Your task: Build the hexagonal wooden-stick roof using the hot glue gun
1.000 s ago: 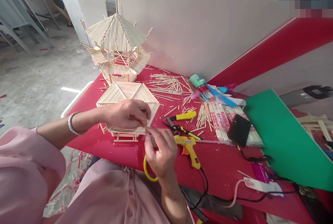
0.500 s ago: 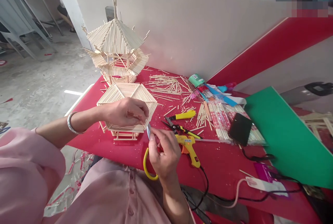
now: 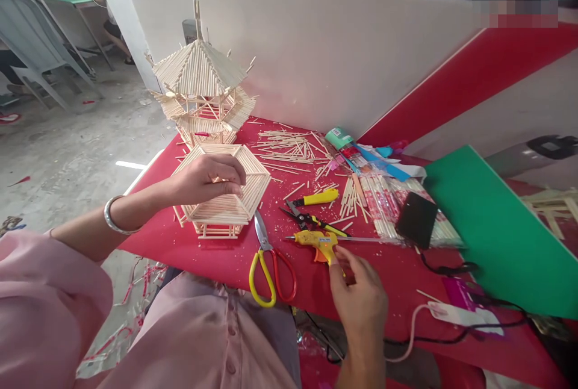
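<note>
My left hand (image 3: 210, 179) is above a hexagonal frame of thin wooden sticks (image 3: 226, 208), its fingers bent towards the thumb. Whatever may be between those fingertips is hidden. At the handle of a yellow hot glue gun (image 3: 316, 241), my right hand (image 3: 361, 292) has its thumb and fingers closed around the grip. The gun lies on the table with its nozzle pointing left. Between the frame and the gun lie scissors (image 3: 262, 247) with one yellow and one red handle, blades slightly apart.
A tall stick pagoda (image 3: 198, 76) stands behind the frame. Loose sticks (image 3: 289, 148), yellow-handled pliers (image 3: 311, 220), bagged sticks (image 3: 379, 202) and a black phone-like slab (image 3: 418, 220) lie on the red table (image 3: 397, 286). A green board (image 3: 501, 232) leans at right, and cables cross the front.
My right hand has moved right from the frame's near corner to the glue gun. The scissors now show fully. My left hand has shifted slightly up and left off the corner.
</note>
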A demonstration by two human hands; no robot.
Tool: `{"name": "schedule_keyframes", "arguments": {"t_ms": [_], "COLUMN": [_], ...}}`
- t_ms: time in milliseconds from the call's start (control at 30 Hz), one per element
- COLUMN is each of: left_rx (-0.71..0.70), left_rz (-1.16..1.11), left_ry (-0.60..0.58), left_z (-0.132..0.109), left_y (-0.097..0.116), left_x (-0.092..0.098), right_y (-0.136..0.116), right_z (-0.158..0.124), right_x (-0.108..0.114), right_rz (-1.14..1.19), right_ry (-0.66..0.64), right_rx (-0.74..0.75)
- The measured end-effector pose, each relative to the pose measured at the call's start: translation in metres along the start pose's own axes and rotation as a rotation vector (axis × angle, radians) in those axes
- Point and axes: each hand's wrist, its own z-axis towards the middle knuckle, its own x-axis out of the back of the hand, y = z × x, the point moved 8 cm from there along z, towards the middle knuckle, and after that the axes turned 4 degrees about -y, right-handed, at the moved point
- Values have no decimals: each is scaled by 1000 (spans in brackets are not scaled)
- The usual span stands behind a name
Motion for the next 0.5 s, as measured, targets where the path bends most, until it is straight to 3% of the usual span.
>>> {"name": "schedule_keyframes", "arguments": {"t_ms": [167, 300, 400, 500], "left_rx": [4, 113, 215, 292], "left_rz": [32, 81, 146, 270], "left_ry": [80, 227, 442, 833], "left_z": [-7, -21, -47, -97], "left_y": [5, 5, 8, 10], "left_x": [4, 14, 26, 38], "right_y": [56, 67, 56, 43], "right_z": [-17, -23, -19, -12], "right_x": [-8, -24, -32, -37], "right_rz": [-119, -51, 39, -6], "right_ry": [-204, -411, -485, -539], "right_rx": [-262, -418, -460, -468]}}
